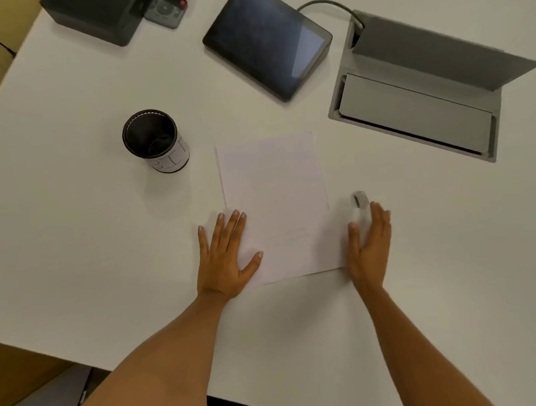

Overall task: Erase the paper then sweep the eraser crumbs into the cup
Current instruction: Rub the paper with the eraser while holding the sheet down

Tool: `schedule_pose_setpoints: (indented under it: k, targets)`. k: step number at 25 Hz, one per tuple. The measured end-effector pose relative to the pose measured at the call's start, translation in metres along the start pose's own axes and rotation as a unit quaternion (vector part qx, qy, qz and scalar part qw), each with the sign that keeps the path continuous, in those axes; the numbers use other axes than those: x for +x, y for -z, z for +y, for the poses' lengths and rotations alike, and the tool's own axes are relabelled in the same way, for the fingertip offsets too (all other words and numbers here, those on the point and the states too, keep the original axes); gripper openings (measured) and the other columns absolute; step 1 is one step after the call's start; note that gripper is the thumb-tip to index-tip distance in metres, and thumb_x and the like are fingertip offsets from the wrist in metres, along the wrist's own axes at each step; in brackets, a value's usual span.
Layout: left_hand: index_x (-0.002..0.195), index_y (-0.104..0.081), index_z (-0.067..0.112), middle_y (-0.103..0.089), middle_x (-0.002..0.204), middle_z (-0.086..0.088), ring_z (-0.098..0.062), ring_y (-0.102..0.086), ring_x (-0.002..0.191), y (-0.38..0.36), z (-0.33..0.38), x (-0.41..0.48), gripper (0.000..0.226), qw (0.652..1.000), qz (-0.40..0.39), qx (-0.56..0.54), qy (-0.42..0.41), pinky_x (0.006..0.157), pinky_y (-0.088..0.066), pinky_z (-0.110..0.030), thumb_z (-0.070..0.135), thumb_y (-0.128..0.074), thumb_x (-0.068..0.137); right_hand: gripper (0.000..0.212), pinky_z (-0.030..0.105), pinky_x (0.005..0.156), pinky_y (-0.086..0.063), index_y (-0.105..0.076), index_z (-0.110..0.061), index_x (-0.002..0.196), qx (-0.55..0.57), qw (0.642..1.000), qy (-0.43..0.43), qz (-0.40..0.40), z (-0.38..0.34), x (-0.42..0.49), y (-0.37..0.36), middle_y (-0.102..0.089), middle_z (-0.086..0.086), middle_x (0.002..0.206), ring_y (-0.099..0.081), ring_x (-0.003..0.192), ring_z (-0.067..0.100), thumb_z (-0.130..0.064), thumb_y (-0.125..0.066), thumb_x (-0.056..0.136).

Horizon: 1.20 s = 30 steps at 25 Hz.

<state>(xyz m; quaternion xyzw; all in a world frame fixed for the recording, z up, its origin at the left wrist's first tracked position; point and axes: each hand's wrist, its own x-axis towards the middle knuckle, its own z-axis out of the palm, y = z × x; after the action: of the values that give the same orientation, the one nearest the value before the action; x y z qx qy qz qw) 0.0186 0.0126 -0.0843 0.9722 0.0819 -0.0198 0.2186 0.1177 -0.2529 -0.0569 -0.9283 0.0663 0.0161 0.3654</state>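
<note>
The left hand (224, 257) lies spread on the paper's (275, 187) near-left corner, while the right hand (370, 244), fingers straight, flanks its right edge beside the eraser (361, 198).

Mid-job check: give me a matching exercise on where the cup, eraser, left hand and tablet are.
Things: 1 cup, 2 eraser, 3 left hand, 4 tablet.
Places: A pressed flat on the paper's near corner; B left of the paper; C beyond the paper; D right of the paper.
Pairs: 1-B, 2-D, 3-A, 4-C.
</note>
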Motion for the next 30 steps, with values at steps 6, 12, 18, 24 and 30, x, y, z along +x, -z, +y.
schedule_pose_setpoints:
  k: [6,12,18,24,30]
  targets:
    - [0.161,-0.014,0.023,-0.012,0.169,0.004,-0.016,0.001,0.157,-0.001,-0.001,0.0,0.091,0.998,-0.013,0.03,-0.055,0.125,0.011,-0.048,0.077,-0.034,0.091,0.048,0.023,0.103,-0.029,-0.046,-0.019,0.143,-0.032,0.998,0.012,-0.05,0.013,0.055,0.003,-0.043,0.002,0.138,-0.034,0.129,0.02,-0.033,-0.056,0.099]
    - [0.159,-0.027,0.018,-0.022,0.167,0.001,-0.018,-0.001,0.157,-0.001,-0.001,0.001,0.1,0.997,-0.017,0.048,-0.06,0.126,0.009,-0.049,0.087,-0.03,0.085,0.033,0.027,0.101,-0.044,-0.057,-0.016,0.132,0.077,0.996,-0.044,0.021,-0.002,0.055,0.003,-0.052,-0.002,0.123,-0.052,0.116,0.015,-0.028,-0.052,0.102]
    - [0.16,-0.024,0.016,-0.019,0.168,0.0,-0.025,-0.012,0.156,-0.002,-0.001,0.0,0.121,0.995,-0.061,0.064,-0.034,0.125,0.003,-0.054,0.098,-0.034,0.071,0.018,0.015,0.075,-0.052,-0.065,-0.016,0.115,0.223,0.968,-0.094,0.074,-0.042,-0.023,-0.002,-0.071,0.002,0.1,-0.069,0.078,0.006,-0.018,-0.053,0.101]
    - [0.161,-0.011,0.016,-0.007,0.17,0.004,-0.02,0.003,0.157,-0.002,0.001,0.001,0.127,0.995,-0.053,0.077,-0.029,0.124,0.011,-0.053,0.098,-0.037,0.068,0.027,0.019,0.075,-0.056,-0.072,-0.011,0.11,0.202,0.976,-0.062,-0.052,-0.049,-0.099,-0.027,-0.073,-0.005,0.089,-0.069,0.077,0.008,-0.013,-0.076,0.084]
    - [0.158,-0.031,0.017,-0.025,0.167,-0.002,-0.028,-0.017,0.155,-0.005,-0.002,0.0,0.112,0.993,-0.036,0.081,-0.076,0.125,-0.001,-0.058,0.093,-0.04,0.075,0.028,0.016,0.082,-0.054,-0.074,-0.007,0.106,0.102,0.989,0.08,-0.077,-0.032,-0.106,-0.045,-0.072,-0.001,0.096,-0.067,0.084,0.003,-0.015,-0.08,0.08]
